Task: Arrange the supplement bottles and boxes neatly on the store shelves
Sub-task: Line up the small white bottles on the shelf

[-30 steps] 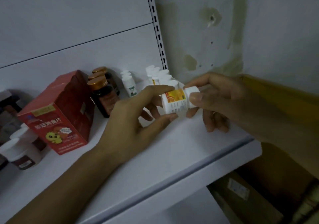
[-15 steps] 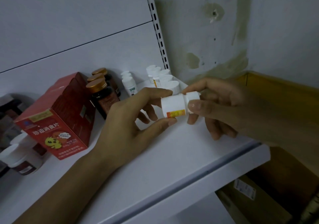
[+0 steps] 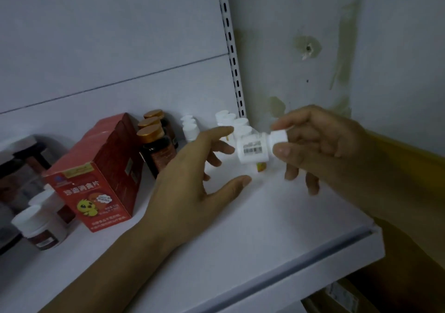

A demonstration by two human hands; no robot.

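Far L, two white-capped jars (image 3: 36,226) w/ dark labels stand on the shelf (image 3: 277,228). Next comes a red box (image 3: 96,180), upright, w/ a yellow chick cartoon on its front. Just behind-R of it, three amber bottles (image 3: 154,144) w/ gold caps line up toward the back panel. Further R is a short row of small white bottles (image 3: 190,127), then a second white row (image 3: 240,123) at the foot of the slotted upright (image 3: 231,47). The L hand (image 3: 190,177) hangs over mid-shelf, its fingers (image 3: 216,133) straight & spread, grasping nothing. Its forefinger tip sits just above-L of the bottle's base and its thumb tip below it. Both look apart from the bottle; whether the middle finger touches can't be told. The white supplement bottle (image 3: 252,149) is held in the air above the shelf, just in front of the second white row. It lies on its side, base to the L, cap to the R, barcode side up, w/ a bit of orange label underneath. The R hand (image 3: 320,149) pinches the cap betw. thumb & forefinger, other fingers curled loosely below. Behind is a stained wall (image 3: 313,71). Bottom R, under the shelf, is a cardboard box (image 3: 342,296).
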